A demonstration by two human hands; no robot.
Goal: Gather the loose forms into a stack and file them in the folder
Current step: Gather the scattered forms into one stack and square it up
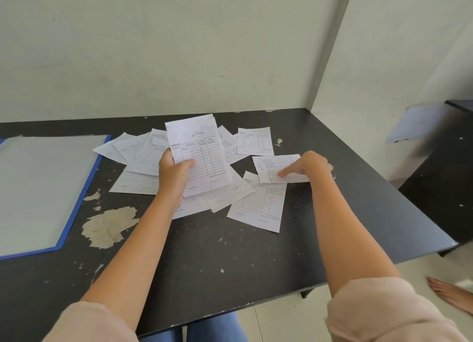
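"NOTA NO." printed in bold at the top of the small stack of forms (198, 152), with a few scribbled words beside it, too small to read. Thin white paper, ruled into a table of boxes and lines. Held up off the table at 12 o'clock of the middle by the left hand (175, 174), thumb pressed on the front, other fingers hidden behind the sheets. More than one sheet there, told by the edges peeking out at the top.

"NOTA NO." again on the loose form (258, 203) lying flat at 4 o'clock from the stack. Same print on the rest of the loose forms (143, 160) spread in a messy fan under and around the stack, many half covered by each other, writing too faint to read.

Right hand (311, 166) at 3 o'clock from the stack, fingers pinching the edge of a crumpled form (276, 166), its near side lifted a little.

Blue folder (48, 188) lying open and flat at 9 o'clock, smooth pale inside, left part cut off by the frame.

Dark table (230, 249), hard and flat, top skin chipped away in tan patches (108, 226).

Blurry pale sheet (419, 123) at 2 o'clock, hard to make out.
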